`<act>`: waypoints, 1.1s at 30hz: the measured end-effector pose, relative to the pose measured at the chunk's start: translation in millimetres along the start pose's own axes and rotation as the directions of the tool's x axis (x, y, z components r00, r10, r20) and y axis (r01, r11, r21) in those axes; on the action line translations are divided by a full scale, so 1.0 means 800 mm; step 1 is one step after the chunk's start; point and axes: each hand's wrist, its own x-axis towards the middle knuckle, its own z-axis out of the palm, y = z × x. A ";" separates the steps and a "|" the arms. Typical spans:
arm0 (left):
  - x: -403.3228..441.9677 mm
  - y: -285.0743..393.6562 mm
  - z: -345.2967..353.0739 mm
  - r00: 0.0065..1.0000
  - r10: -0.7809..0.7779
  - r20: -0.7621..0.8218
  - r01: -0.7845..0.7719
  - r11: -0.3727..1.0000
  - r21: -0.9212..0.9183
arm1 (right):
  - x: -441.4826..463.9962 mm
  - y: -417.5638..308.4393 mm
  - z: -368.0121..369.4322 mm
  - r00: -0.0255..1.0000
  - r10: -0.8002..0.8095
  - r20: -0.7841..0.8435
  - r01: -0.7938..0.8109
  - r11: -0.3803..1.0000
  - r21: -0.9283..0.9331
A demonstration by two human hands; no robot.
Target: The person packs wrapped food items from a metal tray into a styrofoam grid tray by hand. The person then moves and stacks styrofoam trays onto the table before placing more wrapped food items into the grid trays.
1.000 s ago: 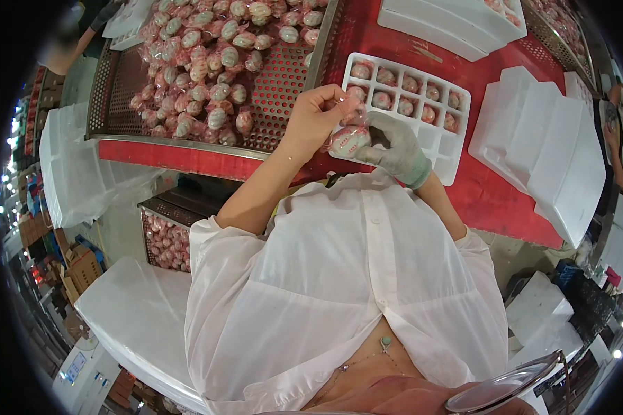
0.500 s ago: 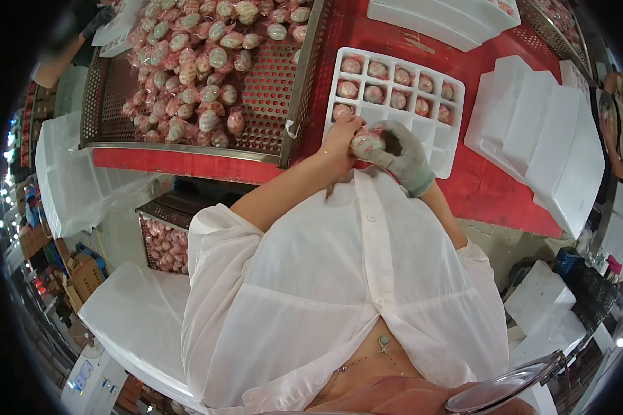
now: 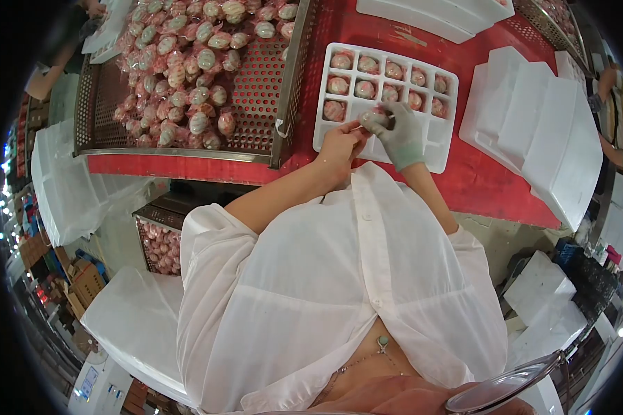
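Note:
My right hand (image 3: pixel 396 133), in a grey work glove, grips a plastic-wrapped egg-shaped item (image 3: pixel 373 117) over the white compartment tray (image 3: pixel 432 164). At that item's lower left is my bare left hand (image 3: pixel 340 146), its fingers curled and their tips against the wrapping. Several similar wrapped items, such as one at the left side (image 3: pixel 334 111), sit in the tray's upper compartments. The gloved hand hides part of the tray's middle.
Left of the tray, a perforated metal basket (image 3: pixel 284 104) holds a pile of wrapped items (image 3: pixel 180 76). White foam trays (image 3: pixel 533 124) are stacked at right, another foam stack (image 3: pixel 436 15) at the back. All rest on a red table (image 3: pixel 488 187). Another person's arm (image 3: pixel 43 79) shows at upper left.
Both hands have moved from the tray's near edge to over its compartments, the wrapped item with them. The view has shifted slightly.

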 end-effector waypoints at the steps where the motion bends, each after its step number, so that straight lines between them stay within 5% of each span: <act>1: 0.001 -0.001 -0.005 1.000 0.000 -0.003 0.000 1.000 -0.002 | 0.008 0.014 0.012 0.997 -0.054 0.054 0.061 0.990 -0.131; 7: 0.011 0.011 -0.039 0.994 -0.103 -0.040 0.108 0.986 0.130 | 0.033 0.011 0.048 0.974 -0.027 0.226 0.136 0.866 -0.481; 9: 0.009 0.010 -0.043 0.998 -0.067 0.005 0.065 0.986 0.153 | 0.046 0.014 0.052 0.901 -0.106 0.422 0.378 0.671 -0.638; 11: 0.013 0.002 -0.049 0.998 -0.064 0.003 0.063 0.991 0.120 | 0.046 0.012 0.035 0.836 -0.142 0.531 0.473 0.678 -0.563; 15: 0.003 0.026 -0.061 0.986 -0.122 0.114 0.104 0.984 0.146 | 0.055 0.007 0.045 0.889 -0.034 0.457 0.357 0.676 -0.645; 17: -0.011 0.057 -0.082 0.959 -0.006 0.284 -0.046 0.983 0.176 | 0.062 0.012 0.051 0.888 -0.072 0.455 0.384 0.660 -0.645; 19: -0.041 0.116 -0.099 0.947 0.274 0.166 -0.320 0.847 0.424 | 0.066 0.007 0.053 0.865 -0.030 0.501 0.404 0.632 -0.661; 20: -0.056 0.144 -0.113 0.892 0.431 0.137 -0.446 0.789 0.422 | 0.070 0.004 0.056 0.863 -0.040 0.504 0.413 0.632 -0.656; 21: -0.042 0.157 -0.151 0.767 0.641 0.030 -0.512 0.583 0.630 | 0.073 -0.001 0.060 0.851 -0.008 0.525 0.423 0.601 -0.678; 22: -0.034 0.177 -0.195 0.566 0.823 0.058 -0.457 0.254 0.852 | 0.075 -0.005 0.063 0.839 0.027 0.543 0.434 0.569 -0.699; 23: -0.033 0.194 -0.226 0.463 0.884 -0.066 -0.370 0.260 0.892 | 0.077 -0.009 0.064 0.828 0.062 0.557 0.443 0.536 -0.719; 24: -0.040 0.210 -0.260 0.349 0.937 -0.006 -0.228 0.091 0.969 | 0.076 -0.011 0.063 0.828 0.057 0.558 0.445 0.537 -0.716; 26: -0.068 0.225 -0.269 0.243 0.968 0.057 0.359 -0.145 0.922 | 0.073 -0.015 0.056 0.819 0.019 0.574 0.469 0.555 -0.687; 27: -0.063 0.226 -0.293 0.371 0.928 -0.036 0.417 -0.132 0.899 | 0.073 -0.003 0.056 0.821 0.015 0.570 0.469 0.551 -0.690; 28: -0.052 0.223 -0.321 0.365 0.930 -0.036 0.414 -0.128 0.901 | 0.072 0.021 0.058 0.820 -0.068 0.568 0.486 0.609 -0.627; 30: -0.027 0.216 -0.368 0.688 0.723 -0.064 0.232 -0.136 0.963 | 0.073 0.037 0.050 0.814 -0.168 0.556 0.517 0.647 -0.561; 32: -0.024 0.214 -0.372 0.679 0.733 -0.046 0.208 -0.132 0.969 | 0.059 0.037 0.033 0.851 -0.357 0.385 0.486 0.813 -0.320; 33: -0.029 0.214 -0.362 0.655 0.756 0.001 0.080 -0.070 0.994 | 0.053 0.027 0.026 0.889 -0.326 0.322 0.425 0.849 -0.314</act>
